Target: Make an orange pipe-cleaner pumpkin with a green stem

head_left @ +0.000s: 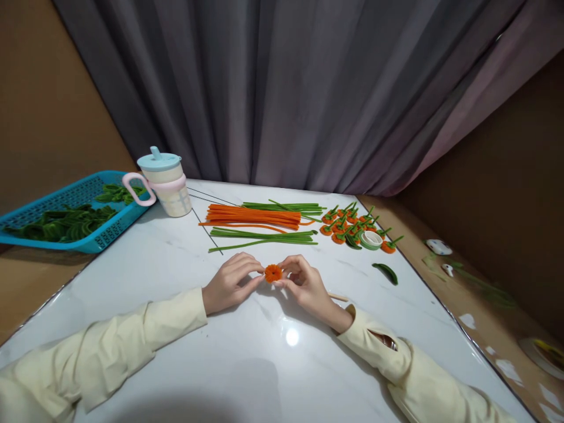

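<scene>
A small round orange pipe-cleaner flower (pixel 273 273) with a dark centre is held up between my two hands, just above the white table. My left hand (pixel 233 283) pinches its left edge with thumb and forefinger. On the other side, the fingertips of my right hand (pixel 306 288) close on its right edge. Behind the hands lie a bundle of orange pipe cleaners (pixel 255 216) and green pipe cleaners (pixel 264 237). Several orange flowers with green stems (pixel 346 226) are grouped at the right. Part of a thin wooden stick (pixel 338 297) shows behind my right wrist.
A blue basket (pixel 99 238) with green pieces stands at the left, beside a lidded cup (pixel 170 188) with a pink handle. Toward the right are a white tape roll (pixel 371 239) and a green leaf piece (pixel 386 273). Beyond the table's right edge lies a white case (pixel 439 247).
</scene>
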`<state>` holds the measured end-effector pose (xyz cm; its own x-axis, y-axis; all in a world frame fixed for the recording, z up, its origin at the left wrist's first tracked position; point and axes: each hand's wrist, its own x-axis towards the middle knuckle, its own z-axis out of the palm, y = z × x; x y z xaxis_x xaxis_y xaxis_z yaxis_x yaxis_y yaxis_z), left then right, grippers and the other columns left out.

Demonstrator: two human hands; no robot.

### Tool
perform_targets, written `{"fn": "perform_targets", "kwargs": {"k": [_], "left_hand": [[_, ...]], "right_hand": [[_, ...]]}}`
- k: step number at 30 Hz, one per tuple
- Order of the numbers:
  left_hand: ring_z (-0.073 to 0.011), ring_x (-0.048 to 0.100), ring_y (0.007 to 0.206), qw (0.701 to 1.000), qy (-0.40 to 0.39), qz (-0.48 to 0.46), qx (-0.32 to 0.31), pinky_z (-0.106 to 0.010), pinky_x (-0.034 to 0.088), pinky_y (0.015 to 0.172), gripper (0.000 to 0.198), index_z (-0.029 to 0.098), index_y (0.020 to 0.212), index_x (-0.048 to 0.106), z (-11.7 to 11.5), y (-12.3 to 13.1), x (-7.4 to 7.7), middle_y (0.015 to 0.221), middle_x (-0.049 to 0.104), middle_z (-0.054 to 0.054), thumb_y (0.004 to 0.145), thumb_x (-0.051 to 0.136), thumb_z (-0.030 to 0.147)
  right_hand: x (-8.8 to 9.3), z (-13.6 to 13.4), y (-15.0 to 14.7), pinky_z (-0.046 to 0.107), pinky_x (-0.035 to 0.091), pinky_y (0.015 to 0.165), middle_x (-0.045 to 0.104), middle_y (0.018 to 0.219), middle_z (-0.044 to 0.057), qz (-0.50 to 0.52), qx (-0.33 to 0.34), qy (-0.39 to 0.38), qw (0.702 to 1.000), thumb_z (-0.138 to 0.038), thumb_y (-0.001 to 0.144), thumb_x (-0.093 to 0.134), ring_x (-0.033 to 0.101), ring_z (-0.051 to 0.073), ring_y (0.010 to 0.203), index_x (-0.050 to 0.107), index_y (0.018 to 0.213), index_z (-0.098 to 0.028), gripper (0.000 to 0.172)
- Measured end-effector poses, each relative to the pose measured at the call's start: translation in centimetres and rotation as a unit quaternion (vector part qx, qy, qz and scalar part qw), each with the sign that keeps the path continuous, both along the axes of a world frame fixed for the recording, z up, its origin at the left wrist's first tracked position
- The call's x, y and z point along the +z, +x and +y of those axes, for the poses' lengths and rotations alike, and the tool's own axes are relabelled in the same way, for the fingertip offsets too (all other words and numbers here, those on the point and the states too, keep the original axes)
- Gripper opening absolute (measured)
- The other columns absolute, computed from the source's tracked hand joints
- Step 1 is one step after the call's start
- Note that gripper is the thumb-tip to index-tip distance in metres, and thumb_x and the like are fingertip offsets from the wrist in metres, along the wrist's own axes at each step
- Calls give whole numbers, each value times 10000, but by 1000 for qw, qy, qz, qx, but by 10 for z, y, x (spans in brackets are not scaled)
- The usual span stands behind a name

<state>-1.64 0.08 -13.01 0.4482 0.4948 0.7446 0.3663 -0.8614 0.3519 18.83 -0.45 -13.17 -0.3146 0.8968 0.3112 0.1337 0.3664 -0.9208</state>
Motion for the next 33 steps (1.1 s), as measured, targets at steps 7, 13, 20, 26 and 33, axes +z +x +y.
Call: {"fn": "perform_targets", "kwargs": {"k": [7,13,20,26,33], "left_hand": [[-169,625,767,999,-15,-36,24,-286,529,666,102,142,937,612,-1,0,0,830,674,-91,844,588,106],[-136,656,694,997,-61,-48,23,-197,533,549,100,150,945,618,-3,1,0,855,710,-86,853,582,135],[-128,666,647,994,-88,-62,32,-189,550,550,87,148,919,637,-3,2,1,836,724,-74,851,589,171],[-135,668,702,995,-78,-62,7,-190,552,564,87,143,920,630,-4,3,1,834,713,-85,849,579,145],[-138,667,701,994,-95,-51,-8,-215,553,603,92,150,926,627,-6,3,3,839,708,-79,855,569,151]], "right_hand": [[-2,2,2,237,515,533,667,873,56,70,11,-52,996,-298,760,679,650,159,725,535,910,-196,231],[-1,0,1,273,558,612,688,811,41,64,7,-55,996,-330,812,640,676,160,673,573,914,-187,188],[-3,0,2,276,574,586,702,869,46,55,-1,-36,998,-330,844,593,688,159,632,558,961,-198,180],[-4,1,6,281,568,634,715,775,30,-16,-18,34,999,-298,869,562,691,167,622,636,921,-199,134],[-3,1,7,260,539,596,708,812,46,-60,-20,85,994,-270,883,526,668,156,624,645,881,-200,138]]}}
